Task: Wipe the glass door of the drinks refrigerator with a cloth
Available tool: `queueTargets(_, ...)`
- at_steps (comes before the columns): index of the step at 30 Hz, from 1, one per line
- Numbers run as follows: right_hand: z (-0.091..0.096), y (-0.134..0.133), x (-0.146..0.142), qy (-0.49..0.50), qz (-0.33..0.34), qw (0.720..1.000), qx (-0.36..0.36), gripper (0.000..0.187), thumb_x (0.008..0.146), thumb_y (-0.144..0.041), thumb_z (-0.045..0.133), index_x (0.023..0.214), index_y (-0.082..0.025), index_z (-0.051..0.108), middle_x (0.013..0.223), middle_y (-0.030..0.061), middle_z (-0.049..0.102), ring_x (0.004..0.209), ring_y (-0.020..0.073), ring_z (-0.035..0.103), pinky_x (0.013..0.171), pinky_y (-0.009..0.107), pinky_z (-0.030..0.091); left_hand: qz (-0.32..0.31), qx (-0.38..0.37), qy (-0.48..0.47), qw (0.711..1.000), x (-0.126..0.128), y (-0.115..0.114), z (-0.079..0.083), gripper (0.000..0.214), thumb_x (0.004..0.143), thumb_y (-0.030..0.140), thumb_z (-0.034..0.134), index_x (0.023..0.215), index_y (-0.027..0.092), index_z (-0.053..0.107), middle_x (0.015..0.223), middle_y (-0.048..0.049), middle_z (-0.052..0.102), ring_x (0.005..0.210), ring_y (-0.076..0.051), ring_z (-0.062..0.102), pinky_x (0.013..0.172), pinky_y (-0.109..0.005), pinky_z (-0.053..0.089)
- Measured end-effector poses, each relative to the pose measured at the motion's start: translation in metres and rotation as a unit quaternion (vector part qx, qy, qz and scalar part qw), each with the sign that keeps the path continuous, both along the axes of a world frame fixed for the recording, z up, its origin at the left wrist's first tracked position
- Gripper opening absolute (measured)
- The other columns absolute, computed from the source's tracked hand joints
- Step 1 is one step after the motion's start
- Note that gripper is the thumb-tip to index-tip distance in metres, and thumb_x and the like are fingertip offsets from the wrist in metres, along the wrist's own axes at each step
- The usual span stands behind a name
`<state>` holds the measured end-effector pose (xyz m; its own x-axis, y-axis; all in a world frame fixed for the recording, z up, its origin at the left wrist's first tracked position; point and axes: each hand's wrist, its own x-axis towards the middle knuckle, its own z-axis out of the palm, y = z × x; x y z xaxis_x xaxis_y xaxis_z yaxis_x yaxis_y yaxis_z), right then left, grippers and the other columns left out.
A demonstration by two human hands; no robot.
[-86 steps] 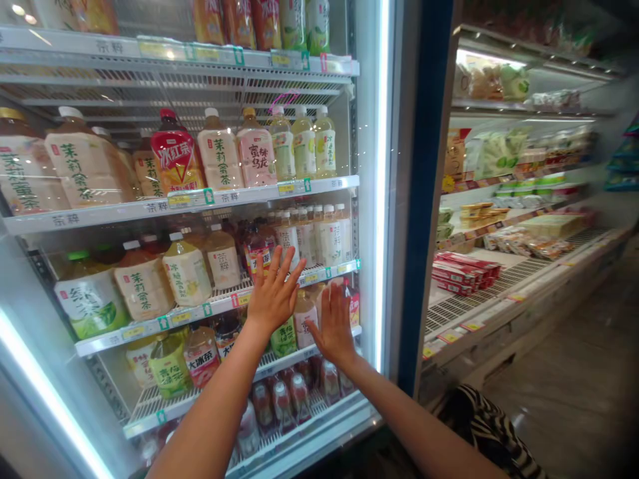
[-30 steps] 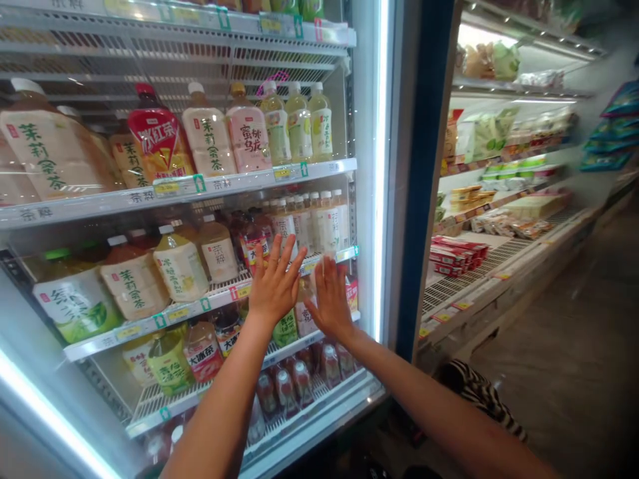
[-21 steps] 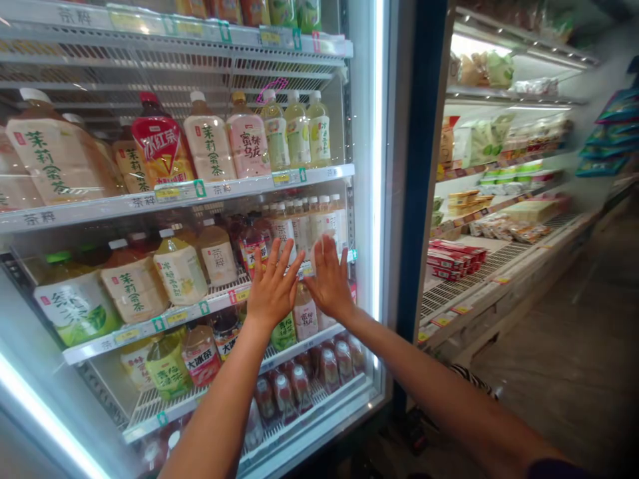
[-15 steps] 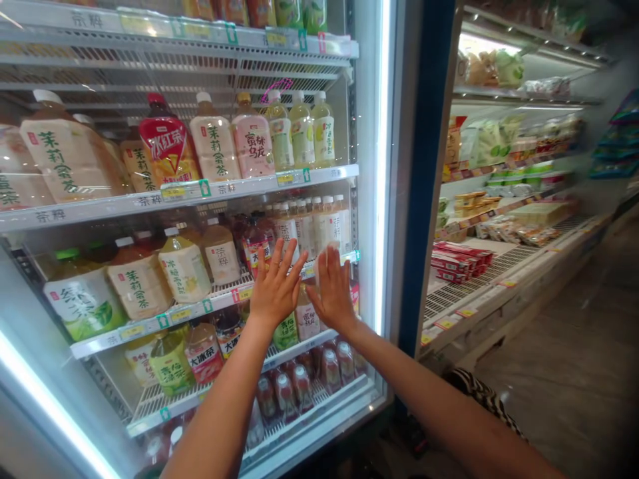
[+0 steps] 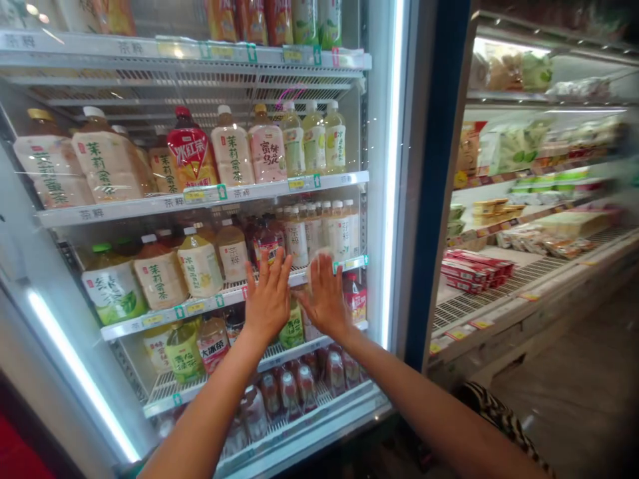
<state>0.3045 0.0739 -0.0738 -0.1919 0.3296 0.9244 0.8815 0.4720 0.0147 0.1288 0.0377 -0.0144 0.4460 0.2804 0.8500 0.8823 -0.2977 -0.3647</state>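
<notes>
My left hand (image 5: pixel 268 297) lies flat with its fingers spread against the glass door (image 5: pixel 349 120) of a drinks fridge. Beside it, my right hand (image 5: pixel 325 297) presses flat on the same glass, fingers stretched upward. Neither hand holds anything. Behind the glass, at hand height, stand small pale tea bottles (image 5: pixel 319 229) on a wire shelf (image 5: pixel 210 299), with a red-labelled bottle (image 5: pixel 355 296) just right of my right hand. Larger tea bottles (image 5: pixel 200 263) fill the shelf to the left.
The fridge's lit right frame (image 5: pixel 394 199) and a blue post (image 5: pixel 436 199) stand right of my hands. Beyond is an open chiller (image 5: pixel 524 266) with packaged food. The fridge's left edge with a light strip (image 5: pixel 74 372) shows at lower left. Striped fabric (image 5: pixel 499 419) lies low right.
Both hands have stayed flat on the glass, close together. The glass door and fridge contents have shifted to the right in view, and the left frame with its light strip now shows more.
</notes>
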Motion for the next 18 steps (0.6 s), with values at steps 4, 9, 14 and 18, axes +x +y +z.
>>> queueTargets(4,-0.042,-0.013,-0.017,-0.07,0.041,0.997,-0.009,0.089,0.103,-0.048,0.044,0.164,-0.014,-0.01,0.172,0.0152,-0.003,0.16,0.0332,-0.003,0.125,0.069,0.014,0.035,0.033,0.022,0.999,-0.056,-0.025,0.001,0.076,0.098,0.031,0.052,0.164,0.023,0.015,0.169,-0.0068,0.02,0.16,-0.026,-0.002,0.13,-0.058,-0.005)
queueTargets(9,0.07,-0.001,-0.047,-0.011,0.039,0.999,0.034,0.091,0.104,-0.051,0.041,0.161,-0.018,-0.021,0.172,0.0116,-0.006,0.16,0.0324,-0.004,0.126,0.069,0.01,0.036,0.062,0.005,0.997,-0.1,-0.034,0.03,0.078,0.096,0.033,0.056,0.163,0.025,0.018,0.17,-0.0067,0.016,0.159,-0.026,-0.003,0.13,-0.057,-0.008)
queueTargets(14,0.035,-0.014,-0.073,-0.054,0.069,0.996,0.019,0.093,0.102,-0.05,0.046,0.163,-0.015,-0.015,0.172,0.014,-0.002,0.16,0.0331,-0.003,0.127,0.068,0.011,0.045,0.063,0.003,0.997,-0.121,-0.042,0.03,0.077,0.097,0.032,0.056,0.163,0.024,0.018,0.17,-0.0065,0.015,0.16,-0.026,-0.003,0.13,-0.056,-0.008)
queueTargets(18,-0.031,-0.029,-0.08,-0.21,0.112,0.971,0.031,0.087,0.101,-0.054,0.046,0.165,-0.012,0.003,0.171,0.0135,0.018,0.161,0.0286,0.0,0.129,0.063,0.003,0.055,0.067,0.012,0.996,-0.144,-0.045,0.008,0.076,0.097,0.033,0.057,0.163,0.023,0.021,0.17,-0.0074,0.018,0.16,-0.028,0.001,0.13,-0.057,-0.006)
